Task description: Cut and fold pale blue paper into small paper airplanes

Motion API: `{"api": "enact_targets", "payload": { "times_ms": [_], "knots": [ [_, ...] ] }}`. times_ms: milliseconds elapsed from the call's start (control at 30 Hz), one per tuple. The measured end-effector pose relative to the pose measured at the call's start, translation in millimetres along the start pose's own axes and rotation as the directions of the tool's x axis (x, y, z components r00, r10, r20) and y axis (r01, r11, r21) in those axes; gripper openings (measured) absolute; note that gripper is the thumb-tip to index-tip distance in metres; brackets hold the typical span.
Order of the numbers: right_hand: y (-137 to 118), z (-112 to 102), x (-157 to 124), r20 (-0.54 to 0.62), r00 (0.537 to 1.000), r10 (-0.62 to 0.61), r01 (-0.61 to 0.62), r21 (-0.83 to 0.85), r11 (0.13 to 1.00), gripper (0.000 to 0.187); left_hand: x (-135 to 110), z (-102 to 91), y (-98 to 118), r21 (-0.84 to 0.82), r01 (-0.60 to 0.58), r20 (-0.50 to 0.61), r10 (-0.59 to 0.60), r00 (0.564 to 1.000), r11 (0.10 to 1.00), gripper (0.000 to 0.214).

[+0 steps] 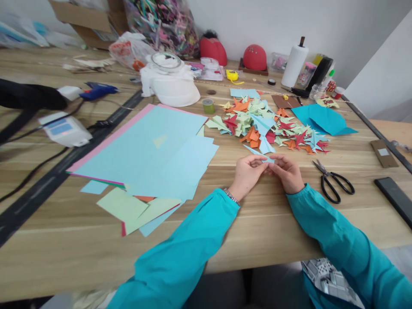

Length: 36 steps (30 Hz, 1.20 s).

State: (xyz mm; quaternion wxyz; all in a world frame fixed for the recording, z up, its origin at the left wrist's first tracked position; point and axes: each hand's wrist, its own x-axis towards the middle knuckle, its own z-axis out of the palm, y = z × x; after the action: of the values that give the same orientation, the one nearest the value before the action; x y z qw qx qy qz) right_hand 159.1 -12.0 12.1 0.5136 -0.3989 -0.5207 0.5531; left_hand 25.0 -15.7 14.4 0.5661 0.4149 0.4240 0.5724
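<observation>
Between my two hands is a small piece of light blue folded paper (268, 160), pinched just above the wooden table. My left hand (246, 175) grips it from the left with thumb and fingers together. From the other side my right hand (289, 173) pinches the same paper, fingers closed. Both hands cover much of it, so its full shape is hidden. Right behind them lies a heap of folded paper figures (254, 122) in pale green, orange, red and blue. Black-handled scissors (334, 182) lie partly spread to the right of my right hand.
Large sheets of light blue paper (144, 146) are stacked left of my hands, with smaller pale green pieces (124, 206) in front. Further back stand a white cap (172, 83) and a green spool (208, 106). A black phone (395, 199) rests at the right; a blue glue gun (99, 91) lies far left.
</observation>
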Motion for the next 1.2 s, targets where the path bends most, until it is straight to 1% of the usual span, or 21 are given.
{"api": "enact_targets", "payload": {
  "times_ms": [100,233,367,467,533,700,867,1100,1200],
  "knots": [
    [0.2,-0.5,0.3,0.023,1.000,-0.007,0.007,0.003,1.000,0.032,0.7,-0.1,-0.1,0.008,0.002,-0.015,-0.001,1.000,1.000,0.018],
    [-0.3,0.0,0.4,0.022,0.999,-0.039,0.039,-0.006,0.999,0.030,0.0,1.0,1.8,-0.008,0.019,-0.006,-0.019,1.000,1.000,0.018],
    [1.4,-0.9,0.1,0.017,1.000,-0.015,0.015,0.043,0.999,0.027,-0.3,1.1,2.7,-0.039,0.053,-0.005,-0.053,0.999,0.998,0.018],
    [2.8,-2.1,0.0,0.021,1.000,0.020,-0.022,0.058,0.998,0.027,0.2,0.1,2.5,-0.050,0.041,0.008,-0.040,0.999,0.998,0.015],
    [2.3,-1.9,0.0,0.019,0.999,0.035,-0.035,0.040,0.999,0.029,0.3,-0.4,2.5,-0.047,0.026,0.015,-0.025,1.000,0.999,0.014],
    [-2.2,0.5,0.2,0.020,1.000,0.016,-0.016,-0.013,1.000,0.034,-0.2,-0.1,2.1,-0.022,-0.012,0.043,0.012,0.999,1.000,0.012],
    [-1.6,-0.4,0.8,0.023,0.999,0.025,-0.025,0.000,1.000,0.037,0.8,0.3,-1.1,0.033,-0.048,0.015,0.048,0.999,0.998,0.015],
    [0.0,-1.0,0.7,0.035,0.999,-0.003,0.002,0.027,1.000,0.034,0.7,0.4,0.0,-0.019,0.002,-0.002,-0.002,1.000,1.000,0.016],
    [-1.9,-0.5,0.2,0.025,1.000,-0.016,0.016,0.004,1.000,0.033,0.0,0.9,0.1,-0.014,0.002,-0.004,-0.002,1.000,1.000,0.018]
  ]
}}
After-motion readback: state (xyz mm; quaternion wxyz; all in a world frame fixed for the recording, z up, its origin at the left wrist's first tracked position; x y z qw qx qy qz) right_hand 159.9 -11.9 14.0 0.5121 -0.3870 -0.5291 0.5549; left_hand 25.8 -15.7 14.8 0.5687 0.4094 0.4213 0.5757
